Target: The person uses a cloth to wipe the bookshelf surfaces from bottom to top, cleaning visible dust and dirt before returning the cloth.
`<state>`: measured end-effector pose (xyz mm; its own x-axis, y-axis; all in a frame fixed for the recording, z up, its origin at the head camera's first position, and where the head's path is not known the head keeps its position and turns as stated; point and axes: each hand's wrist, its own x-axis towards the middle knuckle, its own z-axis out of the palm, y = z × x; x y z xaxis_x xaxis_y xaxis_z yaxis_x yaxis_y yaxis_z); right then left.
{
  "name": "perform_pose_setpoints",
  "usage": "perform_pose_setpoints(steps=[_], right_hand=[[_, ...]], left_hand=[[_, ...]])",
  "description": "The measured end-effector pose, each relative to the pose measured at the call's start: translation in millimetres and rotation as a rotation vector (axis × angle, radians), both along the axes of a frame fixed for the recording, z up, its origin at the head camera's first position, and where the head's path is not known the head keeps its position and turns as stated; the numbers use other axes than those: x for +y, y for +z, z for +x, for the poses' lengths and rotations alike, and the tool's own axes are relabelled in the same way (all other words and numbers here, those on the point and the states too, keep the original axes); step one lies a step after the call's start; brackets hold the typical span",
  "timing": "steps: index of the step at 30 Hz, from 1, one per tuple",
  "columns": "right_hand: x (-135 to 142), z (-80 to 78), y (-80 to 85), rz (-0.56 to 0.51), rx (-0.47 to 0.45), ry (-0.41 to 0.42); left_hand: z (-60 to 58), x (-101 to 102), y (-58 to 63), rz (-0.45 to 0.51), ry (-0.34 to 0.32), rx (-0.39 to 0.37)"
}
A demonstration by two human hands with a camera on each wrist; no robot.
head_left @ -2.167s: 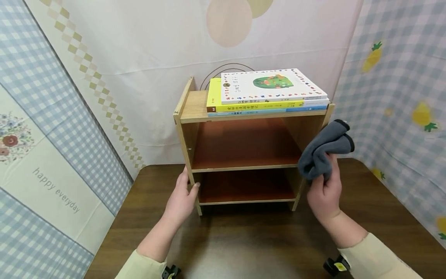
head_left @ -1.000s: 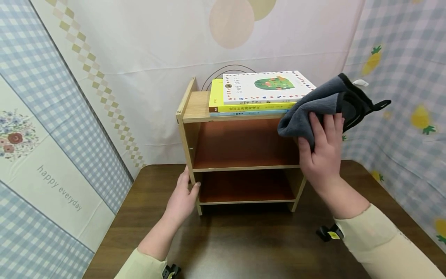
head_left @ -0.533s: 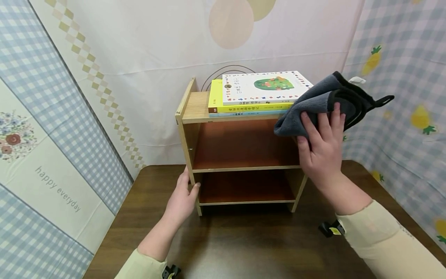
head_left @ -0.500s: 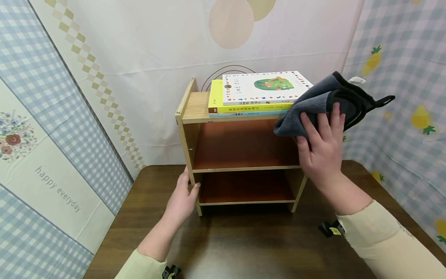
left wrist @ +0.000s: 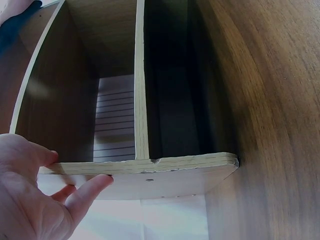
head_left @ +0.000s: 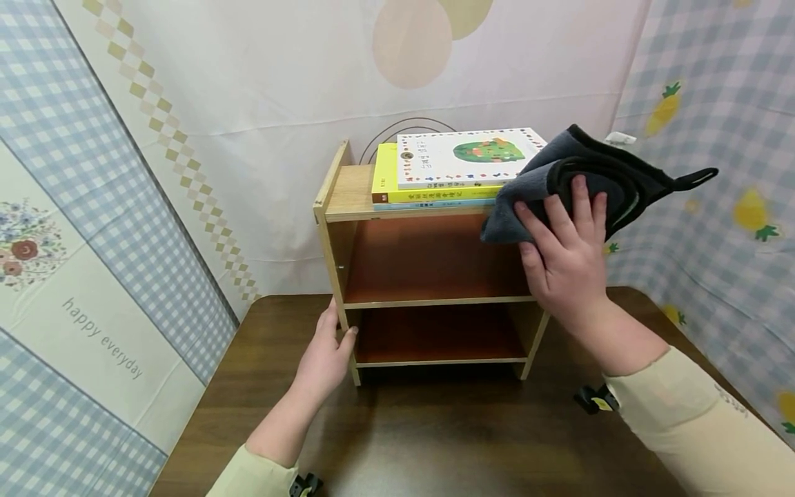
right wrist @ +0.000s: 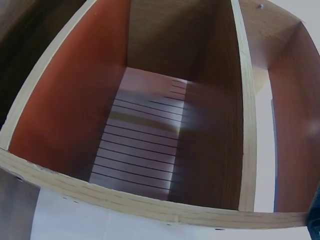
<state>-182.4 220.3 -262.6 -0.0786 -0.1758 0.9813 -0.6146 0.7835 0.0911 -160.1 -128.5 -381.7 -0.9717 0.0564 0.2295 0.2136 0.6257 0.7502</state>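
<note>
A small wooden shelf unit point(head_left: 350, 189) with reddish-brown boards stands on the table. My left hand point(head_left: 323, 359) grips its left side panel low down, thumb at the front edge; the left wrist view shows that hand point(left wrist: 30, 200) with thumb and fingers on either side of the panel edge. At the top right corner, my right hand point(head_left: 568, 259) holds a folded grey-blue cloth point(head_left: 534, 181) with black trim and a hanging loop. The cloth covers that corner and the books' right end. In the right wrist view only a bit of cloth point(right wrist: 314, 215) shows.
On the shelf's top lie stacked books: a white one point(head_left: 428, 141) uppermost, a yellow one point(head_left: 386, 172) and a blue-spined one point(head_left: 410, 205) below. Brown tabletop point(head_left: 447, 442) extends around the shelf. Patterned cloth hangings point(head_left: 279, 83) surround it at the back and sides.
From beside the shelf's right side, my right hand has risen with the cloth to the top right corner, then slid slightly left. The left hand keeps its place.
</note>
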Motion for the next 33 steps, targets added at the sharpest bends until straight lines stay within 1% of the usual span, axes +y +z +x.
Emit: perform_pose_setpoints(steps=[8, 19, 33], right_hand=[[-1, -0.4, 2.4, 0.08, -0.042, -0.02], [-14, 1.6, 6.4, 0.2, -0.092, -0.071], [-32, -0.2, 9.0, 0.273, -0.092, -0.086]], left_hand=[[-0.2, 1, 0.0, -0.01, 0.009, 0.002], [0.1, 0, -0.5, -0.013, 0.01, 0.01], [1.2, 0, -0.9, -0.01, 0.003, 0.031]])
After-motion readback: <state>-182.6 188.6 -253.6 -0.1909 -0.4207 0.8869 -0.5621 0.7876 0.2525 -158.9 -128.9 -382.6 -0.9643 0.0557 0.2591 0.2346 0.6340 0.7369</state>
